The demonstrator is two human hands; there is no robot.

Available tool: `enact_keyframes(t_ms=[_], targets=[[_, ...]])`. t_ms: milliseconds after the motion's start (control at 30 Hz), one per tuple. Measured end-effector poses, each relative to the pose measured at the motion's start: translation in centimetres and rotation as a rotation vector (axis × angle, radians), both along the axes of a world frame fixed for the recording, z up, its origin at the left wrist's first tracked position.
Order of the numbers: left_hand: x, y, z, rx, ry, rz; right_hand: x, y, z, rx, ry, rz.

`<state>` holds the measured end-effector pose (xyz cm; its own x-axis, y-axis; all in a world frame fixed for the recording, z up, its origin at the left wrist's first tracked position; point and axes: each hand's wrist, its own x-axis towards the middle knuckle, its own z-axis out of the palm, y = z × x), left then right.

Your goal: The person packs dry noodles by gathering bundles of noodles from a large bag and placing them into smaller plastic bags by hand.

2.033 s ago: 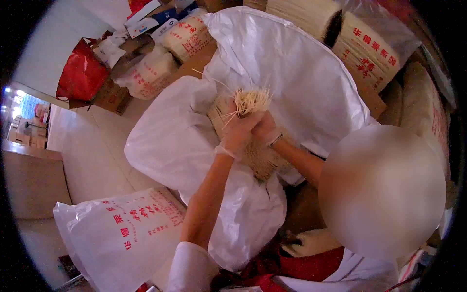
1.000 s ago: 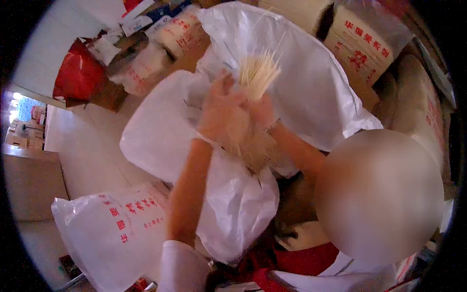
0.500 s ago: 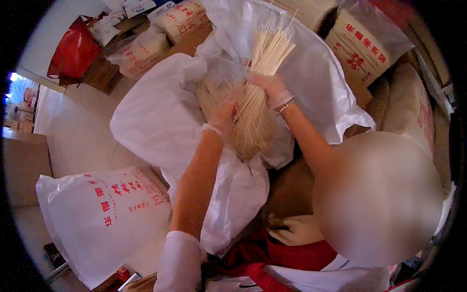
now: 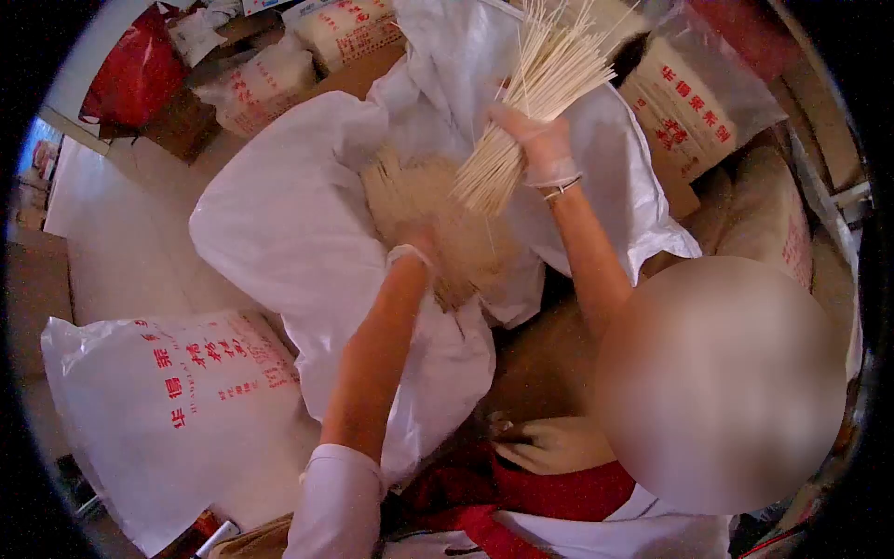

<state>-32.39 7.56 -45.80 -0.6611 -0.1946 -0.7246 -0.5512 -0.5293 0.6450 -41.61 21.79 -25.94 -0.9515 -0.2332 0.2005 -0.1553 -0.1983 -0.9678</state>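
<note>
A thick bundle of pale dry noodles (image 4: 549, 70) leans up and to the right, with my right hand (image 4: 537, 142) wrapped round its middle. My left hand (image 4: 421, 244) is down inside the big white sack (image 4: 279, 186), against the loose noodles (image 4: 456, 247) there; its fingers are hidden among them. Both hands wear thin clear gloves, and a band circles my right wrist.
A printed plastic bag (image 4: 214, 410) lies at the lower left. Filled noodle packs (image 4: 684, 112) stand at the upper right, more packs (image 4: 349, 33) and a red bag (image 4: 135, 70) at the upper left. A person's blurred head (image 4: 722, 382) is at the right.
The noodle bundle has risen up and right in my right hand, out of the sack's middle. My left hand has come away from it and moved down into the loose noodles.
</note>
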Motion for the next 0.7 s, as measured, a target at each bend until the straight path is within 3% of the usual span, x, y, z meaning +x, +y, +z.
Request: enact_keyframes(t_ms=[100,167,233,300,467,700], targets=[[0.2,0.1,1.4,-0.178,0.045,-0.057,-0.8,0.6,-0.3,0.132,-0.021,-0.062],[0.5,0.0,3.1,-0.424,0.059,-0.295,-0.6,0.6,-0.5,0.207,-0.061,-0.112],[0.9,1.3,5.1,-0.695,0.117,-0.514,0.5,0.1,0.2,-0.038,-0.14,-0.052],[0.9,4.0,7.9,-0.933,0.214,-0.643,0.3,0.0,-0.6,-0.088,-0.145,-0.05],[1.3,5.4,9.8,-0.99,0.329,-0.633,0.8,0.2,1.2,-0.109,-0.147,-0.056],[2.0,1.7,5.9,-1.174,0.031,-1.244,0.6,0.6,1.8,-0.076,-0.133,-0.044]])
